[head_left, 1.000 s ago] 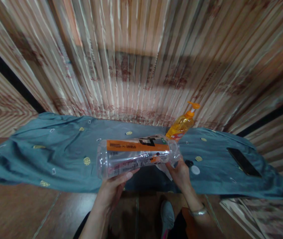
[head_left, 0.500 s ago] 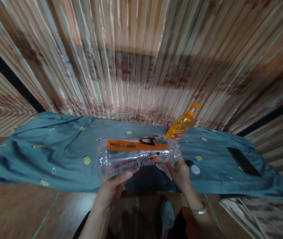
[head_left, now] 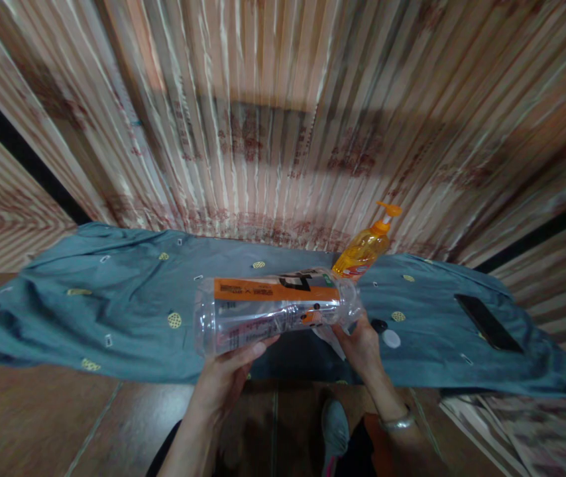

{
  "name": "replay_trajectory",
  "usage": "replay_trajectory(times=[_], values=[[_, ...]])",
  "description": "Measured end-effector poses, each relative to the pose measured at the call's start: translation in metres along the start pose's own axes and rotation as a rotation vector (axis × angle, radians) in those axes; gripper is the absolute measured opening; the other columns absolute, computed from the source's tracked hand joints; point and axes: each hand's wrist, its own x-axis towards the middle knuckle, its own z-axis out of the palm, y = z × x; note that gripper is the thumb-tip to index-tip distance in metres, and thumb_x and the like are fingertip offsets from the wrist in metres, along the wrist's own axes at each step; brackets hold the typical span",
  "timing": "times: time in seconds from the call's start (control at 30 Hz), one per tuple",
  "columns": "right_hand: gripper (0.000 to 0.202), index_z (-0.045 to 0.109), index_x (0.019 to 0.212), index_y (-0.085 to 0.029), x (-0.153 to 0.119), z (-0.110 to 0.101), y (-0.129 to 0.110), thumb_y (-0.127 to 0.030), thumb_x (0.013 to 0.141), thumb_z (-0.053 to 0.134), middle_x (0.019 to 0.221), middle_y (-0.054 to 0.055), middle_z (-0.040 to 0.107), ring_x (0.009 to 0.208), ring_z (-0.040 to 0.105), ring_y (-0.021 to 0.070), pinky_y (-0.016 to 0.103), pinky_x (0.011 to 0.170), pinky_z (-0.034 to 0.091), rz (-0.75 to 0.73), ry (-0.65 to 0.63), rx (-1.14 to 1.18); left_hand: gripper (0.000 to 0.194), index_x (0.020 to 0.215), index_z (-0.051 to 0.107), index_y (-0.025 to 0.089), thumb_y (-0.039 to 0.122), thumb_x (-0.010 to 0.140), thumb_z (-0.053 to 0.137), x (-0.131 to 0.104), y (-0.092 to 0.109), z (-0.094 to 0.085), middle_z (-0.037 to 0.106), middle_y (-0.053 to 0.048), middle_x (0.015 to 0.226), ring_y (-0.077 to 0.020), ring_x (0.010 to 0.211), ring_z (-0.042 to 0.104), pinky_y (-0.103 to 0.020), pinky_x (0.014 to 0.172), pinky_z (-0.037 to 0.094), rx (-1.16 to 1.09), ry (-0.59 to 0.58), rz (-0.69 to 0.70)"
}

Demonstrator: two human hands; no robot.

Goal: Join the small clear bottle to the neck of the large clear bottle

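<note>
A large clear plastic bottle (head_left: pixel 273 310) with an orange and black printed label lies sideways in the air above the cloth-covered table. Its base points left and its neck points right. My left hand (head_left: pixel 230 374) is closed around the underside near the base, thumb on the near side. At the neck end, my right hand (head_left: pixel 360 341) grips the bottle from below, with most of its fingers hidden. Something white and thin, like a tissue (head_left: pixel 330 339), shows beside my right hand; I cannot tell whether the hand touches it.
Behind the bottle's neck stands a pump bottle (head_left: pixel 362 252) of yellow liquid. A white round cap (head_left: pixel 391 338) and a small black object (head_left: pixel 379 325) lie right of my right hand. A dark phone (head_left: pixel 488 322) rests farther right on the teal tablecloth (head_left: pixel 134 298). Pleated curtains (head_left: pixel 273 165) hang behind.
</note>
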Motion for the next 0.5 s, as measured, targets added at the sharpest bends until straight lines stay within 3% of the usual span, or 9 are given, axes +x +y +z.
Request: replay_trajectory(times=[0.2,0.5], values=[[0.056,0.053,0.113,-0.013,0.0001,-0.0016,-0.0039,-0.054,0.075,0.054,0.090,0.014,0.070,0.084,0.068,0.0294,0.037,0.069,0.050,0.029,-0.010,-0.012,0.062,0.110,0.067,0.023,0.012,0.051,0.083,-0.0004,0.0004,0.0018,0.076,-0.004,0.095,-0.0277,0.094,0.069,-0.044,0.087,0.055,-0.016,0.001,0.000],[0.052,0.052,0.113,-0.015,0.0000,-0.0023,-0.0031,-0.050,0.075,0.057,0.093,0.014,0.070,0.084,0.068,0.0288,0.037,0.068,0.051,0.014,-0.016,0.002,0.046,0.095,0.072,0.022,0.011,0.052,0.083,-0.0002,-0.0001,0.0011,0.076,-0.002,0.091,-0.0263,0.093,0.069,-0.042,0.087,0.055,-0.036,-0.006,-0.012]])
